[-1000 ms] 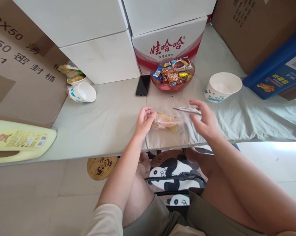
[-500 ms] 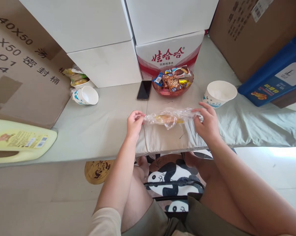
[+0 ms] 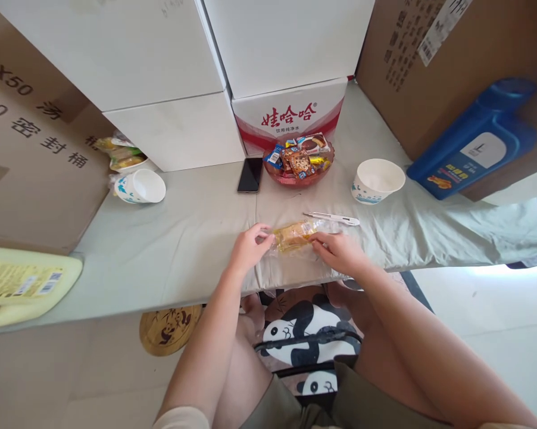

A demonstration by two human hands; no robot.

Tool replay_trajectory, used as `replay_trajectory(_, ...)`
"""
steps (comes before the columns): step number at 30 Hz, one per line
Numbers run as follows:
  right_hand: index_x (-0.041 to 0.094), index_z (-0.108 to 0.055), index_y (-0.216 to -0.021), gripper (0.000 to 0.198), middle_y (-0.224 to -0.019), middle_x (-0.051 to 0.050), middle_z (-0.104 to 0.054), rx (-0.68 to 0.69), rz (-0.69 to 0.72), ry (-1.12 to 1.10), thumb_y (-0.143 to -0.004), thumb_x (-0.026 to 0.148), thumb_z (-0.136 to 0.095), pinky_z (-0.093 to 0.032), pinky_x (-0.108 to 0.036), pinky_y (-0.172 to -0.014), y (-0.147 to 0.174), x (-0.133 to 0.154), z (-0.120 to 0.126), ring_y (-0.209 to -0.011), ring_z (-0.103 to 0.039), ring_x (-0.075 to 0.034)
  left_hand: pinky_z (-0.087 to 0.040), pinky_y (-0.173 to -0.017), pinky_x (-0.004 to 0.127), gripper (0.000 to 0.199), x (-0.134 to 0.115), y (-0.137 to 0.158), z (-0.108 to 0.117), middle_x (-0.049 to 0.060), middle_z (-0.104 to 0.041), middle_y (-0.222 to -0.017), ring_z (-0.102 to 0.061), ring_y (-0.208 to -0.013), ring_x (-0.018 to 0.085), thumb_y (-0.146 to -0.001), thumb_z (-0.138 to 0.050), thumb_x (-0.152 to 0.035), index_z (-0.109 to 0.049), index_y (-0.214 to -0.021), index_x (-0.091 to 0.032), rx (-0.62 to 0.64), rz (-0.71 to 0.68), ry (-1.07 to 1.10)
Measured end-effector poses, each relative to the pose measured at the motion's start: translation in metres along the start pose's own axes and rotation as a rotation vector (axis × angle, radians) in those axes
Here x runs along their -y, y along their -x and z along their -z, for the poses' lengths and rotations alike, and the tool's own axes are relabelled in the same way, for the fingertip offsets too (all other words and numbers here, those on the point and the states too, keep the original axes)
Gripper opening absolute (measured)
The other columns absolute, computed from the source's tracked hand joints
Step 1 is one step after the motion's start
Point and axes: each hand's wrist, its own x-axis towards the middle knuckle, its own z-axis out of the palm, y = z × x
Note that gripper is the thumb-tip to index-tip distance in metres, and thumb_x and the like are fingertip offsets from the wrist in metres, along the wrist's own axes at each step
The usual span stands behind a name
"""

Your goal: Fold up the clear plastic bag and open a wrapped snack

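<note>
A yellowish snack in a clear plastic wrapper [image 3: 292, 235] lies low over the cloth-covered bench, between my two hands. My left hand [image 3: 250, 243] is closed at its left end, thumb and fingers pinching the film edge. My right hand [image 3: 339, 250] pinches the right end with thumb and forefinger. The exact kind of snack is blurred by the crinkled film. Just behind my right hand lies a slim white pen-like tool [image 3: 333, 218] with a thin metallic tip pointing left; loose clear film shows beside it.
Behind stand a red glass bowl [image 3: 297, 180] of packaged snacks, a black phone [image 3: 250, 175] and a white paper cup [image 3: 375, 187]. Another paper cup [image 3: 139, 186] tips over at left. Cartons [image 3: 290, 119] line the back. A blue bottle [image 3: 474, 143] and a yellow jug [image 3: 31, 283] flank the bench.
My hands have come closer together, and the wrapped snack is nearer the bench's front edge in view. The film is less stretched out. The white pen-like tool now shows behind it.
</note>
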Motion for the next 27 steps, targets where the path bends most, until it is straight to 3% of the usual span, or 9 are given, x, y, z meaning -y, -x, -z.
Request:
replay_trajectory(4, 0.025, -0.068, -0.119, 0.036, -0.098, -0.008, -0.075, -0.161, -0.024, 0.126, -0.091, 0.025, -0.046, -0.05, -0.036, -0.066, -0.006, -0.007, -0.003, -0.078, -0.069, -0.025, -0.04, -0.057, 0.026, 0.04, 0.002, -0.004, 0.001, 0.0, -0.07, -0.068, -0.057, -0.058, 0.016, -0.069, -0.079, -0.045, -0.072, -0.105, -0.028, 0.024, -0.02, 0.002)
replay_trajectory(6, 0.024, -0.073, -0.109, 0.032, -0.098, -0.01, -0.072, -0.216, 0.053, 0.153, -0.088, 0.021, -0.048, -0.052, -0.038, -0.072, -0.009, -0.01, -0.005, -0.084, -0.069, -0.027, -0.036, -0.054, 0.026, 0.039, 0.002, -0.004, -0.001, -0.001, -0.067, -0.066, -0.054, -0.057, 0.016, -0.066, -0.082, -0.044, -0.074, -0.101, -0.028, 0.056, -0.062, -0.002)
replay_trajectory(10, 0.024, -0.074, -0.09, 0.025, -0.1, -0.009, -0.072, -0.207, 0.278, 0.065, -0.087, 0.017, -0.05, -0.052, -0.041, -0.087, -0.016, -0.01, -0.007, -0.096, -0.068, -0.026, -0.042, -0.062, 0.027, 0.019, 0.001, -0.004, -0.005, 0.002, -0.064, -0.08, -0.055, -0.063, 0.015, -0.08, -0.067, -0.038, -0.076, -0.091, -0.025, 0.032, -0.171, -0.05)
replay_trajectory(13, 0.025, -0.07, -0.101, 0.027, -0.101, -0.005, -0.074, -0.176, 0.268, -0.051, -0.094, 0.02, -0.045, -0.054, -0.036, -0.084, -0.019, -0.01, -0.01, -0.093, -0.069, -0.022, -0.046, -0.069, 0.028, 0.021, 0.001, -0.006, -0.005, 0.005, -0.064, -0.092, -0.058, -0.07, 0.015, -0.085, -0.06, -0.035, -0.074, -0.082, -0.022, -0.072, -0.189, -0.03)
replay_trajectory(15, 0.026, -0.069, -0.108, 0.031, -0.107, -0.006, -0.073, -0.182, 0.233, -0.076, -0.095, 0.019, -0.042, -0.055, -0.035, -0.082, -0.02, -0.01, -0.012, -0.095, -0.07, -0.022, -0.046, -0.069, 0.028, 0.023, 0.001, -0.006, -0.006, 0.005, -0.065, -0.088, -0.059, -0.072, 0.016, -0.086, -0.059, -0.038, -0.072, -0.079, -0.021, -0.09, -0.158, 0.036)
replay_trajectory(18, 0.026, -0.065, -0.122, 0.037, -0.122, -0.008, -0.068, -0.162, 0.204, -0.057, -0.091, 0.018, -0.047, -0.057, -0.036, -0.081, -0.018, -0.008, -0.015, -0.097, -0.07, -0.022, -0.047, -0.071, 0.027, 0.028, -0.005, -0.001, -0.01, 0.002, -0.064, -0.074, -0.06, -0.073, 0.017, -0.088, -0.058, -0.046, -0.068, -0.079, -0.021, 0.016, -0.075, 0.249)
replay_trajectory(22, 0.028, -0.049, -0.142, 0.065, -0.144, -0.012, -0.053, -0.088, 0.238, -0.033, -0.078, 0.021, -0.063, -0.06, -0.039, -0.077, -0.016, -0.001, -0.02, -0.109, -0.067, -0.028, -0.051, -0.08, 0.029, 0.036, -0.025, 0.007, -0.021, 0.003, -0.068, -0.086, -0.065, -0.085, 0.017, -0.08, -0.067, -0.055, -0.059, -0.076, -0.02, 0.136, 0.049, 0.787)
replay_trajectory(25, 0.028, -0.051, -0.135, 0.056, -0.137, -0.012, -0.057, -0.164, 0.27, -0.136, -0.081, 0.022, -0.063, -0.057, -0.043, -0.09, -0.017, 0.0, -0.024, -0.118, -0.062, -0.029, -0.054, -0.068, 0.029, 0.041, -0.04, 0.008, -0.025, 0.003, -0.068, -0.088, -0.066, -0.077, 0.016, -0.072, -0.073, -0.057, -0.055, -0.076, -0.02, 0.158, 0.174, 1.057)
replay_trajectory(27, 0.027, -0.053, -0.128, 0.049, -0.129, -0.011, -0.061, -0.236, 0.263, -0.223, -0.081, 0.023, -0.064, -0.055, -0.045, -0.094, -0.018, -0.004, -0.026, -0.118, -0.062, -0.028, -0.048, -0.053, 0.023, 0.037, -0.043, 0.004, -0.023, 0.002, -0.067, -0.085, -0.063, -0.067, 0.013, -0.07, -0.073, -0.051, -0.053, -0.076, -0.02, 0.057, 0.249, 1.103)
